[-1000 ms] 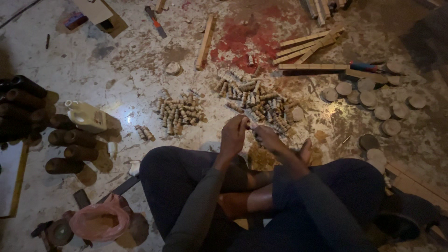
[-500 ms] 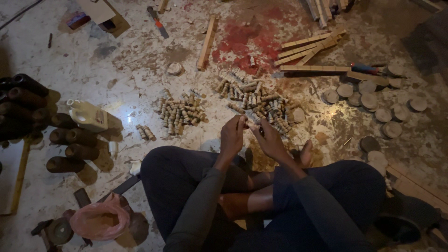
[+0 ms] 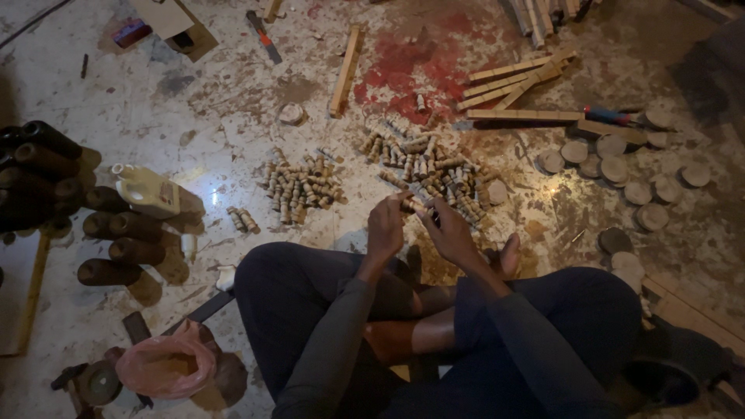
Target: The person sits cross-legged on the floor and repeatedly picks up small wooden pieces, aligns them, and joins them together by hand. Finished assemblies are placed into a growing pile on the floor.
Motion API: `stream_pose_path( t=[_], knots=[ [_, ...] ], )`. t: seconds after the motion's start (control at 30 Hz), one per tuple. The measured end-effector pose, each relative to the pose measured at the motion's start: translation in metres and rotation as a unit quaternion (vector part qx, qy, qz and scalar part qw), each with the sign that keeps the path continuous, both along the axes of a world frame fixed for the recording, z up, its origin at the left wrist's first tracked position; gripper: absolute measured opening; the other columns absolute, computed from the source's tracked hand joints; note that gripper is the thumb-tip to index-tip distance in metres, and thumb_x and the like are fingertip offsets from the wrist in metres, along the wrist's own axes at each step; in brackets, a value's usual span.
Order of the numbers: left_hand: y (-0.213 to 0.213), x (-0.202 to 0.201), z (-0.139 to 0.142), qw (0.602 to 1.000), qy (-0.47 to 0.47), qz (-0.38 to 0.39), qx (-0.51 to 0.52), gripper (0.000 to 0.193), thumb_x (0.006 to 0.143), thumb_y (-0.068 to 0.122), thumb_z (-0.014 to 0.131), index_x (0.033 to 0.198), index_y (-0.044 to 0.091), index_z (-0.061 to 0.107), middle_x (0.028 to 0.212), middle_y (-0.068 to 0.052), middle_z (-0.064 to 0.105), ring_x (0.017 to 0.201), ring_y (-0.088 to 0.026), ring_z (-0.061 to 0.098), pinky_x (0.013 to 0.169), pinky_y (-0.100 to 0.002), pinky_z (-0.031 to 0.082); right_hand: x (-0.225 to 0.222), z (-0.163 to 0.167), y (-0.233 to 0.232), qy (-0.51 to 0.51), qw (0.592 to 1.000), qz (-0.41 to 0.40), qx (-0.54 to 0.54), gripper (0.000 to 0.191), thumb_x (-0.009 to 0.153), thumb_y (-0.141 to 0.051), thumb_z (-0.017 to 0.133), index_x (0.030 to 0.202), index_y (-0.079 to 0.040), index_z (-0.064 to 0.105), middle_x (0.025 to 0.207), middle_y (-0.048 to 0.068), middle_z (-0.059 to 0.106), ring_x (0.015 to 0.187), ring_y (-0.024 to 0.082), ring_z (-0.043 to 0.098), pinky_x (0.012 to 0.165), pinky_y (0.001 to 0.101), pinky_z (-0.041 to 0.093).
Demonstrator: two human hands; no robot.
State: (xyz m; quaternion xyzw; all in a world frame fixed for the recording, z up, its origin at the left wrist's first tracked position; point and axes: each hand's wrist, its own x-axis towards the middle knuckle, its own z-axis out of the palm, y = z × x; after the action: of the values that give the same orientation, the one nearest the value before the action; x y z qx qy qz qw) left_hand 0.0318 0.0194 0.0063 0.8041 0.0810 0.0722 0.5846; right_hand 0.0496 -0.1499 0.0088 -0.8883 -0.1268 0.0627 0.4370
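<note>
Wooden peg pinched by both hands' fingers, left hand, right hand, cream jug far left

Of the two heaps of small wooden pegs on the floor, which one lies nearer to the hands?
The larger right heap; the hands work at its near edge, while the smaller left heap lies apart.

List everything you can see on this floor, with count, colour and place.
small wooden pegs: a big heap, tan, floor centre, ahead of the hands
second peg pile: many, tan, left of the big heap
wooden discs: over a dozen, pale brown, right
wooden sticks: several, light wood, upper right
single wooden stick: one, light wood, top centre
dark cylinders: about ten, dark brown, left
plastic jug: one, cream, left
plastic bag: one, pink, bottom left
left hand: holds a peg
right hand: fingers at the same peg
</note>
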Motion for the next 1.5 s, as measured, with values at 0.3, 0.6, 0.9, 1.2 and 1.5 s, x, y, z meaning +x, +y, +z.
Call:
stream_pose_path(
  t=[0.3, 0.6, 0.9, 1.2, 1.5],
  knots=[
    [-0.002, 0.002, -0.001, 0.995, -0.082, -0.051, 0.022, 0.049, 0.111, 0.041, 0.042, 0.136, 0.006, 0.066, 0.113, -0.019, 0.072, 0.091, -0.028, 0.068, 0.083, -0.042, 0.053, 0.001, 0.002, 0.0, -0.017, 1.0, -0.007, -0.023, 0.032, 0.106, -0.036, 0.06, 0.119, -0.007, 0.062, 0.079, 0.018, 0.064, 0.064, 0.027, 0.061, 0.062, 0.0434, 0.045],
    [-0.003, 0.001, 0.009, 0.997, -0.014, -0.068, 0.031, 0.04, 0.107, 0.035, 0.054, 0.135, 0.009, 0.066, 0.094, -0.013, 0.071, 0.075, -0.024, 0.067, 0.069, -0.039, 0.052, 0.0, 0.008, -0.001, -0.062, 0.997, -0.004, 0.038, 0.03, 0.106, -0.03, 0.06, 0.123, -0.005, 0.059, 0.096, 0.012, 0.067, 0.072, 0.023, 0.065, 0.063, 0.0388, 0.05],
    [-0.005, 0.003, 0.001, 0.997, -0.05, -0.058, 0.003, 0.038, 0.107, 0.037, 0.057, 0.128, 0.006, 0.066, 0.098, -0.011, 0.076, 0.084, -0.022, 0.075, 0.074, -0.039, 0.057, -0.001, 0.015, 0.0, -0.016, 0.999, -0.015, 0.039, 0.03, 0.105, -0.031, 0.058, 0.123, -0.007, 0.059, 0.085, 0.009, 0.064, 0.067, 0.021, 0.062, 0.062, 0.0396, 0.049],
    [-0.004, 0.006, 0.0, 0.997, -0.023, -0.059, -0.035, 0.033, 0.106, 0.034, 0.06, 0.119, 0.004, 0.068, 0.086, -0.011, 0.072, 0.076, -0.019, 0.069, 0.071, -0.035, 0.054, 0.007, -0.023, -0.007, -0.008, 0.998, 0.017, 0.056, 0.036, 0.113, -0.04, 0.048, 0.112, -0.005, 0.058, 0.081, 0.011, 0.058, 0.07, 0.021, 0.057, 0.067, 0.0392, 0.045],
    [-0.006, 0.007, -0.009, 0.987, -0.087, -0.111, -0.082, 0.033, 0.111, 0.032, 0.055, 0.12, 0.004, 0.068, 0.096, -0.011, 0.074, 0.09, -0.018, 0.074, 0.079, -0.034, 0.058, 0.016, -0.015, -0.009, 0.295, 0.944, -0.093, 0.118, 0.043, 0.11, -0.044, 0.047, 0.104, -0.004, 0.059, 0.079, 0.006, 0.054, 0.064, 0.021, 0.049, 0.059, 0.0398, 0.043]
  ],
)
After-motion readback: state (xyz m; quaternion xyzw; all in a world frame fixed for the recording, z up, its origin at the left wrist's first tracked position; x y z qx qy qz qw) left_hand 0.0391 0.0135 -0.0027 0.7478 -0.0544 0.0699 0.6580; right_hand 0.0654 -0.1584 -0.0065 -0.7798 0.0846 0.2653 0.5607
